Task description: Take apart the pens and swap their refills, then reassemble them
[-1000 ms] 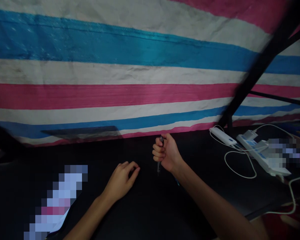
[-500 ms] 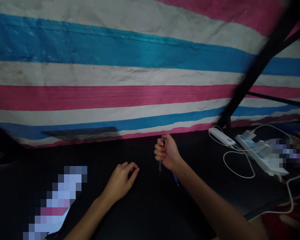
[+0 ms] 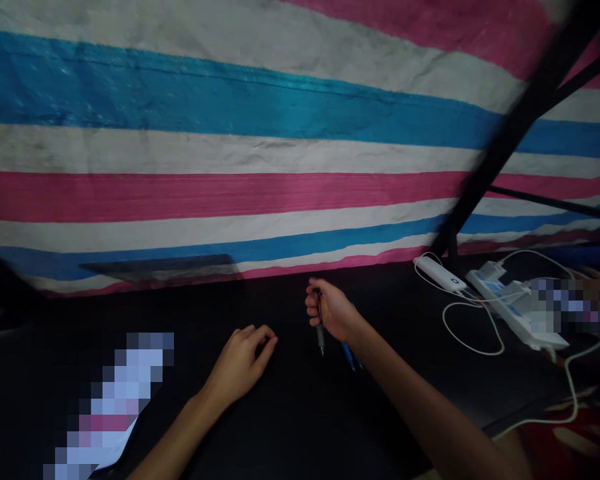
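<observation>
My right hand (image 3: 333, 308) is closed around a grey pen (image 3: 321, 339), which it holds nearly upright with the tip pointing down over the black table (image 3: 290, 420). The fingers hide part of the barrel. Just beside my right wrist, a blue pen (image 3: 349, 357) lies on the tabletop, partly covered by the forearm; a second slim, dark bluish thing shows right next to it. My left hand (image 3: 243, 360) rests on the table to the left with its fingers loosely bent and nothing visible in it.
A phone-like lit object (image 3: 115, 407), blurred out, lies at the left. On the right are a white power strip (image 3: 523, 313), a white power bank (image 3: 439, 274) and looping cables. Striped sheeting (image 3: 230, 197) hangs behind, crossed by a black frame bar (image 3: 505, 147). Part of another person's hand shows at the right edge.
The pen in my right hand has tilted slightly, and its lower end shows more below the fingers. My right hand has shifted slightly left; my left hand stays put.
</observation>
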A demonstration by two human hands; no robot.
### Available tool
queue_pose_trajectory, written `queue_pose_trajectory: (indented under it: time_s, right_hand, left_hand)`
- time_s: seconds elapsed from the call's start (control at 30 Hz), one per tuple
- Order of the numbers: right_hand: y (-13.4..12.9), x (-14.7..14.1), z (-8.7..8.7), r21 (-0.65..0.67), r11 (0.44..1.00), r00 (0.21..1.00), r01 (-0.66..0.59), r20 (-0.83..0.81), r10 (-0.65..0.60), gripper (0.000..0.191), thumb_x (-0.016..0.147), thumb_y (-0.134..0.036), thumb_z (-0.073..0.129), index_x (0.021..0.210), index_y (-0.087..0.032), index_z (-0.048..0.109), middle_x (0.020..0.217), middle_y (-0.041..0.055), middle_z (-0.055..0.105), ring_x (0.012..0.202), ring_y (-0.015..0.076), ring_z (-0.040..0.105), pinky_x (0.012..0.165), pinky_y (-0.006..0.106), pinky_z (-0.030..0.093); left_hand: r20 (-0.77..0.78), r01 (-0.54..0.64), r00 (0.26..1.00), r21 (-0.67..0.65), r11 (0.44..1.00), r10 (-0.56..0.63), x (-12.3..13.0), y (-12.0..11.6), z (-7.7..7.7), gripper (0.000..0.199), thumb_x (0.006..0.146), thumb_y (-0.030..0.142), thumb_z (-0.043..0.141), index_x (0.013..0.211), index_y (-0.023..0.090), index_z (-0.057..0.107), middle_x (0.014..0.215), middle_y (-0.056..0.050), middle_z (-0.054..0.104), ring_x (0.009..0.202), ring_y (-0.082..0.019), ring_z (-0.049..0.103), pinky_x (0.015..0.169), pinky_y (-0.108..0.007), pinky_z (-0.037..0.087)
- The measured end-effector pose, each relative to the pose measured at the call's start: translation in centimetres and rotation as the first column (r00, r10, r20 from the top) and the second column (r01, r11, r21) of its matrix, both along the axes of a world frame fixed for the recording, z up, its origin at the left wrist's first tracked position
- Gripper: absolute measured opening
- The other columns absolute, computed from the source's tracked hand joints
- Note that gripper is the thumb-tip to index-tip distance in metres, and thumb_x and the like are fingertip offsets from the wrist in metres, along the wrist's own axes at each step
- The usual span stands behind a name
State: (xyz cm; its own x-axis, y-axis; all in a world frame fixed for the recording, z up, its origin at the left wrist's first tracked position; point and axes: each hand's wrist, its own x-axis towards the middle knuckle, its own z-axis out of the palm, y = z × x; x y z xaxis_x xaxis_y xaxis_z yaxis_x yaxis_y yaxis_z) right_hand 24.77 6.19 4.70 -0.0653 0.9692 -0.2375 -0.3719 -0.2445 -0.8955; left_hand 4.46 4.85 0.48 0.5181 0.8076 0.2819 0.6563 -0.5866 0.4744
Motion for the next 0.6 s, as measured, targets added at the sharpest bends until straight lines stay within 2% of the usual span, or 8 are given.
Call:
queue_pose_trajectory:
  time_s: [0.1,0.17,0.2,0.27,0.33,0.4,0.5,0.6]
  right_hand:
    - [-0.9,-0.4,-1.7,0.072,0.996,0.985,0.049,0.163,-0.060,0.015,0.070,-0.022,0.059,0.082,-0.020,0.050,0.062,-0.0057,0.044,0.049,0.0101,0.048,0.040,0.022,0.044]
    - [-1.7,-0.4,-2.7,0.196,0.980,0.895,-0.028,0.441,-0.063,0.012,0.072,-0.019,0.057,0.083,-0.020,0.052,0.066,-0.0041,0.046,0.052,0.0118,0.053,0.042,0.023,0.046]
    - [-2.1,-0.2,-3.1,0.267,0.962,0.808,-0.055,0.579,-0.114,0.010,0.074,-0.018,0.056,0.083,-0.020,0.054,0.066,-0.0031,0.047,0.054,0.0125,0.054,0.045,0.024,0.046]
    - [-2.9,0.1,-3.6,0.357,0.929,0.541,-0.096,0.802,-0.252,0.008,0.075,-0.018,0.058,0.083,-0.020,0.058,0.065,-0.0005,0.052,0.061,0.0157,0.056,0.055,0.028,0.046]
    - [-3.5,0.4,-3.7,0.364,0.923,0.253,-0.125,0.911,-0.325,0.010,0.075,-0.020,0.060,0.085,-0.021,0.061,0.069,0.0038,0.058,0.072,0.0206,0.058,0.066,0.032,0.044]
    - [-3.9,0.5,-3.6,0.326,0.934,0.025,-0.147,0.945,-0.325,0.014,0.077,-0.024,0.059,0.091,-0.021,0.063,0.081,0.0088,0.062,0.086,0.0258,0.056,0.072,0.036,0.041]
    - [-4.3,1.0,-3.4,0.295,0.941,-0.204,-0.165,0.923,-0.325,0.024,0.081,-0.028,0.056,0.104,-0.020,0.061,0.099,0.0131,0.061,0.099,0.0301,0.050,0.080,0.040,0.038]
    - [-4.9,2.0,-3.4,0.283,0.950,-0.309,-0.131,0.899,-0.311,0.047,0.081,-0.038,0.058,0.123,-0.020,0.052,0.113,0.0154,0.056,0.103,0.0328,0.046,0.081,0.045,0.036]
  left_hand:
    - [-0.006,0.011,1.000,-0.001,1.000,-0.011,0.0,-0.1,0.1,0.023,0.091,0.034,0.041,0.084,0.023,0.061,0.070,0.000,0.061,0.071,-0.019,0.058,0.070,-0.032,0.041]
    - [-0.003,0.016,1.000,-0.006,1.000,-0.016,0.0,-0.1,0.1,0.023,0.090,0.033,0.042,0.084,0.023,0.061,0.070,0.000,0.062,0.071,-0.019,0.058,0.070,-0.032,0.041]
    - [0.002,0.016,1.000,-0.006,1.000,-0.016,0.1,-0.1,0.1,0.023,0.090,0.033,0.043,0.083,0.023,0.062,0.070,0.000,0.062,0.070,-0.019,0.058,0.070,-0.032,0.041]
    - [0.009,0.024,1.000,-0.007,1.000,-0.024,0.1,-0.2,0.1,0.024,0.090,0.034,0.042,0.083,0.023,0.062,0.070,-0.001,0.062,0.070,-0.019,0.058,0.071,-0.033,0.042]
    - [0.010,0.036,0.999,-0.006,0.999,-0.036,0.1,-0.2,0.1,0.025,0.091,0.035,0.040,0.083,0.023,0.061,0.070,-0.001,0.062,0.070,-0.019,0.058,0.071,-0.033,0.042]
    - [0.005,0.039,0.999,-0.006,0.999,-0.039,0.1,-0.2,0.0,0.026,0.091,0.036,0.040,0.083,0.023,0.061,0.070,-0.001,0.061,0.070,-0.019,0.058,0.071,-0.033,0.042]
    - [-0.009,0.031,0.999,-0.005,0.999,-0.032,0.1,-0.2,0.1,0.027,0.091,0.037,0.039,0.083,0.023,0.060,0.070,-0.001,0.061,0.070,-0.019,0.059,0.070,-0.033,0.042]
    - [-0.013,0.032,0.999,-0.009,0.999,-0.032,0.1,-0.3,0.2,0.026,0.091,0.036,0.039,0.083,0.023,0.060,0.070,0.000,0.060,0.070,-0.019,0.059,0.071,-0.033,0.043]
